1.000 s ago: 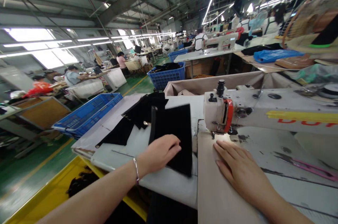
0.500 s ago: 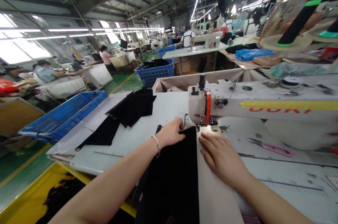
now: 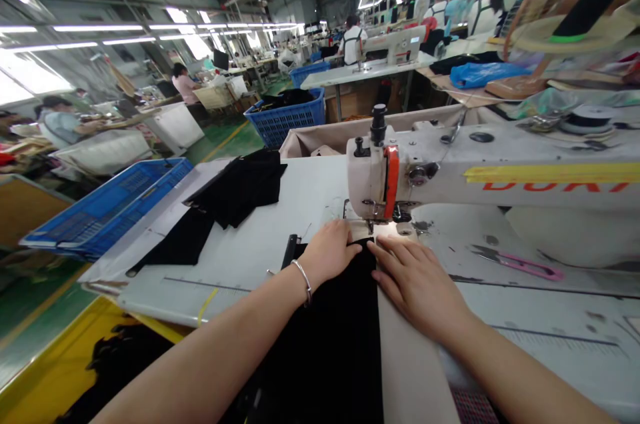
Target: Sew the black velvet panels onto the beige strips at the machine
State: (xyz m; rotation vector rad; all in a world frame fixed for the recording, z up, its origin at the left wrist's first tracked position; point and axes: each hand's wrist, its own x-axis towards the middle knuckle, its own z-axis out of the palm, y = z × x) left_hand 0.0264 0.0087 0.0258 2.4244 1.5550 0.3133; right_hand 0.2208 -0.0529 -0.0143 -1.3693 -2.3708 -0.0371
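A long black fabric piece point(image 3: 335, 337) lies on the sewing table, its far end just in front of the needle of a white sewing machine point(image 3: 380, 174). My left hand point(image 3: 330, 251) rests on that far end, fingers curled down onto the cloth. My right hand point(image 3: 415, 281) lies flat beside it, fingers stretched out, pressing a beige fabric strip point(image 3: 405, 357) along the black piece's right edge. A silver bracelet circles my left wrist.
A pile of black fabric pieces point(image 3: 240, 187) lies at the table's far left. A blue crate point(image 3: 100, 211) stands to the left, a yellow bin point(image 3: 65, 371) below. Pink thread snips point(image 3: 520, 264) lie to the right. Other people work at distant tables.
My left hand has carried the black piece from the left side of the table to the needle and now presses it down. My right hand has shifted slightly towards the presser foot.
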